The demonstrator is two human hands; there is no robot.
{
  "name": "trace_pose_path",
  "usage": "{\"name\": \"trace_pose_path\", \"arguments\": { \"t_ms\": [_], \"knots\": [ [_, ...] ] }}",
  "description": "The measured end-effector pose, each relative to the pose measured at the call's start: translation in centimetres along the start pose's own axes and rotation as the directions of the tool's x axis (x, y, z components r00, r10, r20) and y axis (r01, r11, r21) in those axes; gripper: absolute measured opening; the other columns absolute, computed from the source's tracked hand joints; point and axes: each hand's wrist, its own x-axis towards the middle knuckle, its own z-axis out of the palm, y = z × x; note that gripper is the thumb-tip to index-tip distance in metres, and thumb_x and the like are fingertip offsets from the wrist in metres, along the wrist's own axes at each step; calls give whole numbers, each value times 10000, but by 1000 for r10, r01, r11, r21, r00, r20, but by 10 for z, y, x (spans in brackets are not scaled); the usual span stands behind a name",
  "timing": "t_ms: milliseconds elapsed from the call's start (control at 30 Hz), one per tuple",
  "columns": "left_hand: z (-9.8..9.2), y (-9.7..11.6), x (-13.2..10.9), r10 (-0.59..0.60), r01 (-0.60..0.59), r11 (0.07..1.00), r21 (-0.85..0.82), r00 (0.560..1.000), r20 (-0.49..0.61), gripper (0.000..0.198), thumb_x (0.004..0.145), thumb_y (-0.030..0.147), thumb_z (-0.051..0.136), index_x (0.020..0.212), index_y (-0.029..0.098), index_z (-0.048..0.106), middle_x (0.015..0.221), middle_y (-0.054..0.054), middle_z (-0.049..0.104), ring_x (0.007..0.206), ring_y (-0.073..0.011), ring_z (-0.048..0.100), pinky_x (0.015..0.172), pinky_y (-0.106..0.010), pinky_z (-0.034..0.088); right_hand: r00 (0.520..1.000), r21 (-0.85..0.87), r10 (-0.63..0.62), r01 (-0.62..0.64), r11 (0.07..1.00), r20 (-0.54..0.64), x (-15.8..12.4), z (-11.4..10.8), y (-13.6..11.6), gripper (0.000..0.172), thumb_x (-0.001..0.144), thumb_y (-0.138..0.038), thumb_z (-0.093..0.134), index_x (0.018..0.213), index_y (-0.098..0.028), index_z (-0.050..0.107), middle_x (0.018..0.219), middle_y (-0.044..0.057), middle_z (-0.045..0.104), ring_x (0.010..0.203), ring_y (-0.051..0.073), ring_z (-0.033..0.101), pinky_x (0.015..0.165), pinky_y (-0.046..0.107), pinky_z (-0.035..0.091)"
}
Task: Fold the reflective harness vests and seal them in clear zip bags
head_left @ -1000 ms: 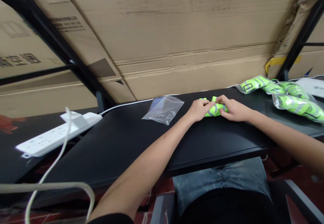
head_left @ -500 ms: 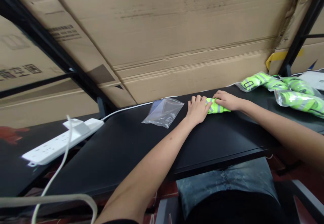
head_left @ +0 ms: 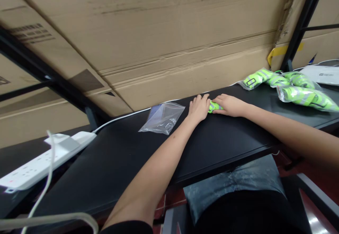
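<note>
Between hands [head_left: 199, 107] [head_left: 230, 105], neon bundle [head_left: 213, 106] (open tabletop [head_left: 225, 138] toward front edge [head_left: 225, 164])

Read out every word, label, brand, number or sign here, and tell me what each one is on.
No text is clear enough to quote.
Upper-left cardboard panel: dark printed lines, too blurred.
Left-edge cardboard panel: part of a dark mark, cut off by the picture edge.
Flat white thing at right: small dark mark, too small.
</note>
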Motion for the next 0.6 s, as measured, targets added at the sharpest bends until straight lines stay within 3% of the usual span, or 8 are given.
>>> {"name": "trace_pose_path", "arguments": {
  "t_ms": [167, 333, 433, 600],
  "knots": [
    [-9, 4, -14, 124, -124, 990, 63, 992, -1, 416, 1029, 401, 258, 1209, 162, 548, 1060, -150, 667, 1004, -311, 629, 867, -420, 440, 997, 28, 57, -58, 998, 53, 4, -7, 1, 398, 997, -456, 445, 1022, -106, 634, 916, 145, 679, 845, 262, 621, 794, 366, 443],
    [-21, 1, -18, 287, -289, 957, 19, 955, 70, 378, 904, 415, 516, 1211, 195, 511, 1066, -119, 669, 964, -295, 634, 784, -364, 454, 986, 176, 157, -164, 971, 51, -3, -17, 4, 422, 982, -502, 453, 1153, -141, 589, 984, 127, 698, 868, 245, 642, 751, 321, 435],
    [-21, -1, -14, 290, -291, 957, 11, 955, 68, 483, 816, 512, 648, 1172, 205, 532, 1027, -109, 673, 942, -304, 637, 752, -355, 455, 976, 249, 207, -218, 944, 70, -4, -19, 5, 444, 977, -528, 446, 1171, -156, 594, 986, 113, 710, 827, 229, 649, 726, 313, 438],
    [-16, -8, -5, 244, -242, 963, -116, 970, 2, 420, 818, 526, 685, 1128, 257, 598, 996, -57, 708, 903, -272, 655, 739, -330, 441, 975, 257, 223, -220, 941, 16, 0, -20, 7, 462, 982, -511, 417, 1092, -132, 658, 1027, 142, 702, 928, 257, 633, 824, 347, 436]
  ]
}}
